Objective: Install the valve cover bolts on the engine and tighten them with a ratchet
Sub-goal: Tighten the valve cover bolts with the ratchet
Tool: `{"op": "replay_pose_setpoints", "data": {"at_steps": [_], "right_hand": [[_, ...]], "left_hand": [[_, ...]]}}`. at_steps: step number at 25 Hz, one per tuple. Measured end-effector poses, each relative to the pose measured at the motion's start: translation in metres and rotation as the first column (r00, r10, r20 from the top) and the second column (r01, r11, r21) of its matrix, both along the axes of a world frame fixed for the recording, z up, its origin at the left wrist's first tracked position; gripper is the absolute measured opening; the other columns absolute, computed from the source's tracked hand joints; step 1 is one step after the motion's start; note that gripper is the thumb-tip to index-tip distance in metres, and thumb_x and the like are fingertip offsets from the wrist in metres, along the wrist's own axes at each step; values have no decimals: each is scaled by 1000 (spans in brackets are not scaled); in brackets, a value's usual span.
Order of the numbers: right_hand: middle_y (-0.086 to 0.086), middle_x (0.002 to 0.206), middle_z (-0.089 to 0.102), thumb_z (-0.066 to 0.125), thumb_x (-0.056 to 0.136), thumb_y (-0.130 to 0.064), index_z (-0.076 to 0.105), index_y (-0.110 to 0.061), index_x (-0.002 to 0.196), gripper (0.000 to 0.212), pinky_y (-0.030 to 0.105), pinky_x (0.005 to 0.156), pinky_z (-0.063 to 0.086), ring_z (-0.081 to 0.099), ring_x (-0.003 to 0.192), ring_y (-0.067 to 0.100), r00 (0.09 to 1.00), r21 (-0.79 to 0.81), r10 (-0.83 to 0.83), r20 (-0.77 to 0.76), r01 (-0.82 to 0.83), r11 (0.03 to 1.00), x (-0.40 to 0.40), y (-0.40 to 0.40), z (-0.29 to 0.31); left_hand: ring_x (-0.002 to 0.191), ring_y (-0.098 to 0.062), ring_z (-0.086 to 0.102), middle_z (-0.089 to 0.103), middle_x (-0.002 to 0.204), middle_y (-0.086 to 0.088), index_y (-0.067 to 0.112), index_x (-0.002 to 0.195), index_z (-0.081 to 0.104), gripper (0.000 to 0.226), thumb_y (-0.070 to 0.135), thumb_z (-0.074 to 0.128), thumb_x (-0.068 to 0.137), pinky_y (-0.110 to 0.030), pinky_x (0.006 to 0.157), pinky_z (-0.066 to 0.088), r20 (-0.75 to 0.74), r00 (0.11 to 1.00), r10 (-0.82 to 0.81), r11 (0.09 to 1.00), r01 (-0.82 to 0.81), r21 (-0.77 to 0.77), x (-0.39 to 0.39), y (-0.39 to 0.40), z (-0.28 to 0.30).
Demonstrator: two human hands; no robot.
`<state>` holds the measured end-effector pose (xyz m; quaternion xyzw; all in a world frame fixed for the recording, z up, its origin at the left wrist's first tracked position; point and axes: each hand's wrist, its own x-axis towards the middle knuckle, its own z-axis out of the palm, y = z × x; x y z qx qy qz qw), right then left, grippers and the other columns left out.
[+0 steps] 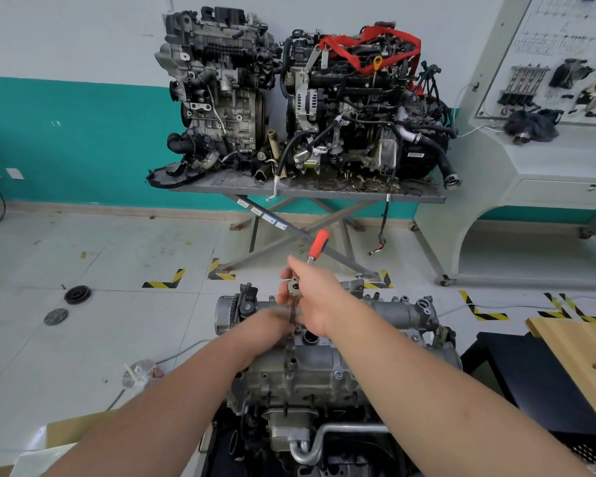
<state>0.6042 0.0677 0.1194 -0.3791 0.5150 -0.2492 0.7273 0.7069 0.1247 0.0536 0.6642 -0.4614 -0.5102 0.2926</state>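
Right hand (315, 301) grips ratchet (310, 263) head, left hand (272, 327) steadies its extension upright over the valve cover (324, 359) bolt hole.

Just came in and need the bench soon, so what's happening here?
A person is working on the engine in front of them. The right hand holds the head of a red-handled ratchet standing on an extension over the valve cover, handle pointing away. The left hand steadies the extension low down. The bolt itself is hidden, so progress is unclear.
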Motion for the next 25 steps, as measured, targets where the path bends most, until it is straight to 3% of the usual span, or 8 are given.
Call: {"op": "replay_pose_setpoints", "data": {"at_steps": [2,4,7,11,14,16,20,25], "right_hand": [[2,71,64,50,98,-52,60,-18,83,40,29,64,49,60,58,18,997,15,-58,55,57,998,1,-1,-2],[3,77,71,45,97,-61,64,-18,88,48,34,73,49,64,73,22,989,24,-121,81,120,993,7,-2,-3],[7,92,65,40,102,-53,62,-9,119,53,38,86,48,62,100,26,970,18,-160,183,160,987,11,-2,-2],[13,89,59,40,106,-30,47,4,137,47,55,110,37,47,130,49,958,-28,-180,222,191,981,-3,-5,-3],[21,128,65,45,104,-29,61,-3,126,38,45,115,37,56,128,33,939,61,-191,287,181,982,-22,2,-7],[14,121,70,41,104,-23,68,-8,112,32,42,111,43,63,118,25,934,49,-163,319,156,987,-31,2,-14],[0,100,73,46,95,-7,66,-19,101,24,40,99,49,64,105,17,992,-175,-2,126,25,984,-40,5,-20],[2,104,67,57,91,-33,58,-40,95,9,40,92,52,62,101,20,947,-342,184,-262,-270,900,-50,17,-36]], "left_hand": [[83,-14,61,66,65,11,25,91,77,23,21,54,89,-36,89,44,-398,877,268,951,-307,-38,-1,-5,24],[67,-9,59,62,63,11,16,99,74,30,35,56,85,-35,86,44,-479,824,303,916,-390,-91,-4,-14,50],[80,-10,64,68,84,9,25,98,68,44,61,46,90,-33,78,49,88,986,140,936,-102,-337,-19,-24,77],[82,-26,61,65,86,-8,8,95,63,54,48,29,105,-40,75,48,432,901,38,887,168,-430,-33,-29,83],[89,-23,60,64,96,-4,15,105,60,35,40,34,106,-41,79,50,624,781,0,895,279,-349,-31,-37,84],[96,-23,59,59,102,-2,17,105,54,24,32,35,106,-41,83,50,802,596,-32,876,402,-265,-29,-42,86],[112,-22,49,49,117,1,21,113,48,20,16,52,94,-33,84,42,954,300,24,787,583,-203,-27,-40,74],[110,-21,40,43,108,5,26,86,50,22,41,66,87,-34,89,35,821,519,237,796,381,-471,-24,-37,52]]}}
